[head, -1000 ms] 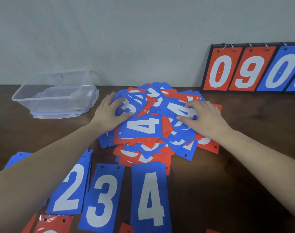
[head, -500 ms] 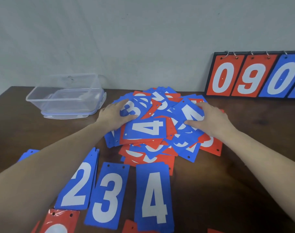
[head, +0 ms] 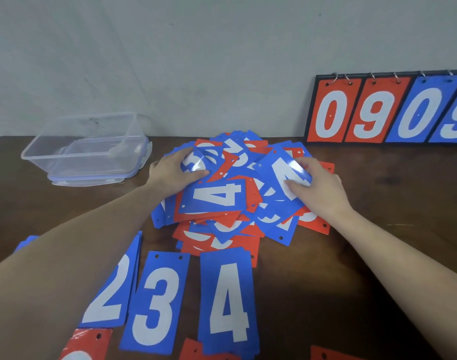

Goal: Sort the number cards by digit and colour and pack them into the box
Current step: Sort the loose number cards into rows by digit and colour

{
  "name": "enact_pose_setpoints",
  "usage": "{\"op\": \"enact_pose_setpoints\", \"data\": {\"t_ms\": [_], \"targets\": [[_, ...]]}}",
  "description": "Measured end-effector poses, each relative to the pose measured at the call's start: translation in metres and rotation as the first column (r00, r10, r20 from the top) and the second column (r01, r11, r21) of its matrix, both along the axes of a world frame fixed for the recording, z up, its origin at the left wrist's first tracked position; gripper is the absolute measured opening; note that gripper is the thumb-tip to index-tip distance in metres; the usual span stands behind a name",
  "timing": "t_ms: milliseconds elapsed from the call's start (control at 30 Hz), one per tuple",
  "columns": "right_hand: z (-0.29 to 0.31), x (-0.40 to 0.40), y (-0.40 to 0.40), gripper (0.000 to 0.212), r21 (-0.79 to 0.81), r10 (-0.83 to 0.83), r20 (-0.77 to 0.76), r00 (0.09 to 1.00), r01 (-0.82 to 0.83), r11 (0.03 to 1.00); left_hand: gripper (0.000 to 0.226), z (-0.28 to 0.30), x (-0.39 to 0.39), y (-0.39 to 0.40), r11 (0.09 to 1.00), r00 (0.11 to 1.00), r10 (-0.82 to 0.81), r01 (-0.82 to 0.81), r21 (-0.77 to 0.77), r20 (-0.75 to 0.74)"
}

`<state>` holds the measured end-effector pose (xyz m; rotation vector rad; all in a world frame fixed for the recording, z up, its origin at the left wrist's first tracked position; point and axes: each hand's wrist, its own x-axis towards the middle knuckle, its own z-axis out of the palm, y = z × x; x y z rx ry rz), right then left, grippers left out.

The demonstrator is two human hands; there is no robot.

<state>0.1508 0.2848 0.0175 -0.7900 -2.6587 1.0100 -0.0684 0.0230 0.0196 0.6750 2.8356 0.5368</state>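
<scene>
A mixed heap of red and blue number cards (head: pixel 222 227) lies mid-table, with a blue 4 (head: pixel 217 197) lying sideways on top. My left hand (head: pixel 170 175) holds a blue 3 card (head: pixel 193 162) at the heap's left side, thumb on its face. My right hand (head: pixel 321 190) grips a tilted blue 4 card (head: pixel 279 167) at the heap's right, thumb across the digit. Nearer me lie blue stacks showing 2 (head: pixel 110 289), 3 (head: pixel 157 302) and 4 (head: pixel 227 300). The clear plastic box (head: pixel 87 152) stands at the back left.
A flip scoreboard (head: pixel 388 110) showing 0 9 0 9 leans on the wall at the back right. Red cards (head: pixel 87 344) poke in along the bottom edge. Bare brown table (head: pixel 352 281) shows to the right of the sorted stacks.
Both hands went from lying flat on the heap to curling round a card each. The blue 3 and the right-hand blue 4 have tilted up off the heap.
</scene>
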Motion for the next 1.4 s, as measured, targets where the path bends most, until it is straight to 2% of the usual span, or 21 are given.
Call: {"op": "enact_pose_setpoints", "data": {"t_ms": [100, 233, 333, 400, 500, 600, 667, 800, 900, 1000, 1133, 1267, 1400], "targets": [[-0.003, 0.001, 0.004, 0.047, -0.068, -0.002, -0.032, 0.999, 0.000, 0.998, 0.078, 0.006, 0.001, 0.000, 0.990, 0.996, 0.054, -0.063, 0.128, 0.072], [-0.006, 0.002, 0.008, 0.036, -0.187, -0.052, -0.126, 0.991, 0.028, 0.982, 0.056, 0.017, 0.013, 0.000, 0.899, 0.989, 0.122, -0.145, 0.414, 0.081], [-0.002, 0.005, 0.008, 0.033, -0.286, -0.113, -0.222, 0.969, 0.046, 0.957, 0.042, 0.035, 0.028, 0.004, 0.707, 0.973, 0.113, -0.221, 0.672, 0.201], [0.004, 0.009, 0.006, 0.033, -0.362, -0.172, -0.293, 0.940, 0.058, 0.930, 0.033, 0.047, 0.040, 0.002, 0.579, 0.948, 0.070, -0.291, 0.762, 0.310], [0.011, 0.014, -0.002, 0.032, -0.478, -0.249, -0.338, 0.907, 0.062, 0.876, 0.030, 0.059, 0.059, -0.002, 0.498, 0.917, -0.075, -0.307, 0.811, 0.393], [0.019, 0.026, -0.018, 0.029, -0.583, -0.273, -0.348, 0.897, 0.021, 0.812, 0.043, 0.061, 0.085, -0.009, 0.526, 0.922, -0.183, -0.201, 0.826, 0.341], [0.026, 0.036, -0.031, 0.028, -0.656, -0.287, -0.352, 0.891, -0.016, 0.755, 0.053, 0.058, 0.104, -0.017, 0.569, 0.907, -0.212, -0.188, 0.801, 0.364], [0.028, 0.056, -0.054, 0.023, -0.704, -0.281, -0.349, 0.894, -0.053, 0.708, 0.072, 0.049, 0.143, -0.041, 0.768, 0.932, -0.211, -0.029, 0.639, 0.296], [0.026, 0.070, -0.067, 0.024, -0.700, -0.243, -0.335, 0.910, -0.067, 0.711, 0.081, 0.043, 0.168, -0.063, 0.837, 0.949, -0.247, 0.109, 0.536, 0.194], [0.023, 0.082, -0.077, 0.024, -0.703, -0.226, -0.307, 0.925, -0.061, 0.708, 0.087, 0.038, 0.184, -0.085, 0.836, 0.944, -0.233, 0.073, 0.543, 0.232], [0.022, 0.094, -0.088, 0.023, -0.688, -0.214, -0.280, 0.936, -0.040, 0.725, 0.093, 0.042, 0.196, -0.113, 0.790, 0.944, -0.095, -0.121, 0.602, 0.315], [0.026, 0.101, -0.101, 0.021, -0.692, -0.192, -0.259, 0.947, -0.043, 0.721, 0.079, 0.043, 0.196, -0.136, 0.699, 0.871, -0.034, -0.331, 0.634, 0.491], [0.028, 0.104, -0.113, 0.017, -0.693, -0.160, -0.220, 0.962, -0.039, 0.719, 0.062, 0.040, 0.197, -0.153, 0.654, 0.872, 0.035, -0.390, 0.649, 0.488]]}}
